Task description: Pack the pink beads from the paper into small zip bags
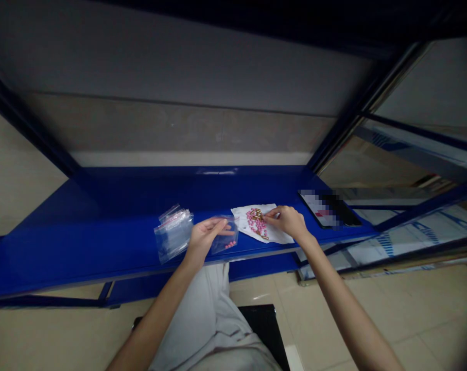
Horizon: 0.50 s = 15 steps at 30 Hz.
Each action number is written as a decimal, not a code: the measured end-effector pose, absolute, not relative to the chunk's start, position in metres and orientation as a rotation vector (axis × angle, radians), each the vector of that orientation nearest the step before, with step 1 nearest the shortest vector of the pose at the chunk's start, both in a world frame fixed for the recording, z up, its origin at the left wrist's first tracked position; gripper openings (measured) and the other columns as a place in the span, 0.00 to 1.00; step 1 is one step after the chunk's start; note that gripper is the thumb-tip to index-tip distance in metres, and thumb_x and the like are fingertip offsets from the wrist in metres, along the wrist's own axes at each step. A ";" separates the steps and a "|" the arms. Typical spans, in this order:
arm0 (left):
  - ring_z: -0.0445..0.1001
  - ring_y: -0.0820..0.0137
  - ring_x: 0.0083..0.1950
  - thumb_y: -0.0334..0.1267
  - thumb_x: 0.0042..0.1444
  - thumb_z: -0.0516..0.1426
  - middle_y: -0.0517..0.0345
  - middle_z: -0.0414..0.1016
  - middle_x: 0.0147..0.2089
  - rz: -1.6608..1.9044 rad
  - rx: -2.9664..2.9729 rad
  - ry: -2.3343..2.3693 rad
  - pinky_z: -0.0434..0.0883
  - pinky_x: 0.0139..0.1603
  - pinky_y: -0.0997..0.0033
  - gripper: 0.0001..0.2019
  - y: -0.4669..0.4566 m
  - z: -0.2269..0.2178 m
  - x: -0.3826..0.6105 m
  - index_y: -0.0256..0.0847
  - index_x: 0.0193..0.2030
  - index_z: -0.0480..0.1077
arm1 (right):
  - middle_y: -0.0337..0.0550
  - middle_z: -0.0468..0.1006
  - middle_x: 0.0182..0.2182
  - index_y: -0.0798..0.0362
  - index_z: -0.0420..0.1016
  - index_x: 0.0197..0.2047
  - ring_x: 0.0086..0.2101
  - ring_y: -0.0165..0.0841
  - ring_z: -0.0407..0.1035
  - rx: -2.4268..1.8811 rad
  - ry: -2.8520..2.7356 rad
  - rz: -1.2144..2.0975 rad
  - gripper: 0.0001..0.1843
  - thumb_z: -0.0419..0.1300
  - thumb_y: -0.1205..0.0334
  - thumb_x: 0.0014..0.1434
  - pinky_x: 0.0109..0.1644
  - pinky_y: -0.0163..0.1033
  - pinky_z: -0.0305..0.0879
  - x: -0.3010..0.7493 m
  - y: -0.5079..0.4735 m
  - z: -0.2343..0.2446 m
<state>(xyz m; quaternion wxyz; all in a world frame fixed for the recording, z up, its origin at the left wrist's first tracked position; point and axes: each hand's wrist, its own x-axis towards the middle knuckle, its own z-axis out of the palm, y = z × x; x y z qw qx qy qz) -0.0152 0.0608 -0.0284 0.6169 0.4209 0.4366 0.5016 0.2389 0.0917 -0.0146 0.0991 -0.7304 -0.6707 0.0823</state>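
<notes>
A small clear zip bag (233, 236) with several pink pills (230, 245) at its bottom is held between the thumb and fingers of my left hand (209, 232). Right of it, a white paper sheet (281, 236) carries a pile of round pink pills (252, 219) mixed with shiny brown capsules (258, 211). My right hand (288, 219) reaches over this pile from the right, thumb and fingertips pinched together at its edge. Whatever is between those fingertips is too small to make out. A stack of clear zip bags (174, 234) lies just left of my left hand.
The blue metal shelf (102, 221) runs across the front, with a grey panel (202, 126) behind it. A dark flat object like a phone (329, 208) lies at the right. Blue posts frame both sides, and film-wrapped panels (414, 232) stand beyond the right one.
</notes>
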 end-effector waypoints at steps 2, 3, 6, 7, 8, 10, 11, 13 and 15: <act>0.80 0.65 0.31 0.46 0.47 0.63 0.55 0.80 0.31 1.150 0.977 1.009 0.70 0.38 0.71 0.14 0.059 -0.028 -0.015 0.36 0.33 0.74 | 0.41 0.82 0.33 0.44 0.82 0.32 0.36 0.38 0.75 -2.214 -1.926 0.255 0.14 0.61 0.46 0.49 0.29 0.34 0.61 0.234 0.094 -0.018; 0.80 0.65 0.31 0.46 0.48 0.63 0.55 0.80 0.32 1.148 0.983 1.011 0.70 0.38 0.71 0.14 0.058 -0.028 -0.015 0.36 0.33 0.74 | 0.41 0.82 0.32 0.44 0.82 0.31 0.36 0.38 0.75 -2.238 -1.901 0.265 0.14 0.61 0.46 0.48 0.30 0.34 0.62 0.233 0.095 -0.019; 0.80 0.65 0.31 0.47 0.48 0.62 0.55 0.80 0.32 1.141 0.999 1.007 0.70 0.41 0.70 0.14 0.057 -0.028 -0.016 0.36 0.33 0.75 | 0.43 0.82 0.31 0.45 0.82 0.31 0.36 0.40 0.75 -2.291 -1.849 0.313 0.15 0.61 0.46 0.46 0.31 0.35 0.63 0.232 0.097 -0.023; 0.80 0.65 0.31 0.47 0.48 0.62 0.55 0.80 0.32 1.135 1.004 1.004 0.70 0.41 0.70 0.14 0.057 -0.028 -0.017 0.36 0.33 0.75 | 0.43 0.82 0.31 0.45 0.82 0.31 0.36 0.40 0.75 -2.302 -1.836 0.334 0.15 0.61 0.46 0.46 0.31 0.35 0.63 0.233 0.098 -0.024; 0.80 0.65 0.31 0.47 0.48 0.62 0.54 0.80 0.32 1.128 1.008 1.002 0.70 0.42 0.70 0.15 0.057 -0.027 -0.017 0.36 0.33 0.75 | 0.43 0.82 0.31 0.44 0.82 0.31 0.36 0.40 0.75 -2.309 -1.827 0.357 0.15 0.61 0.46 0.46 0.31 0.35 0.64 0.233 0.099 -0.024; 0.80 0.64 0.31 0.48 0.48 0.62 0.54 0.81 0.31 1.111 1.013 0.999 0.70 0.42 0.69 0.15 0.058 -0.027 -0.017 0.36 0.33 0.75 | 0.42 0.82 0.31 0.44 0.82 0.31 0.36 0.40 0.75 -2.318 -1.814 0.407 0.14 0.61 0.46 0.46 0.30 0.35 0.64 0.234 0.100 -0.025; 0.80 0.64 0.31 0.48 0.48 0.62 0.54 0.81 0.31 1.101 1.014 0.996 0.70 0.41 0.69 0.15 0.058 -0.026 -0.017 0.36 0.33 0.75 | 0.41 0.82 0.31 0.44 0.82 0.31 0.36 0.40 0.76 -2.322 -1.809 0.430 0.14 0.61 0.47 0.46 0.30 0.35 0.64 0.235 0.101 -0.024; 0.80 0.64 0.31 0.47 0.48 0.62 0.54 0.81 0.31 1.085 1.014 0.985 0.70 0.41 0.70 0.15 0.058 -0.025 -0.016 0.36 0.33 0.75 | 0.42 0.82 0.30 0.44 0.82 0.30 0.36 0.40 0.76 -2.332 -1.800 0.468 0.14 0.61 0.47 0.46 0.30 0.35 0.64 0.236 0.104 -0.023; 0.80 0.65 0.32 0.46 0.48 0.63 0.54 0.81 0.32 1.078 1.009 0.966 0.70 0.41 0.70 0.14 0.058 -0.023 -0.015 0.36 0.33 0.75 | 0.45 0.82 0.30 0.46 0.82 0.30 0.35 0.41 0.76 -2.345 -1.790 0.493 0.14 0.63 0.47 0.44 0.29 0.35 0.64 0.237 0.108 -0.022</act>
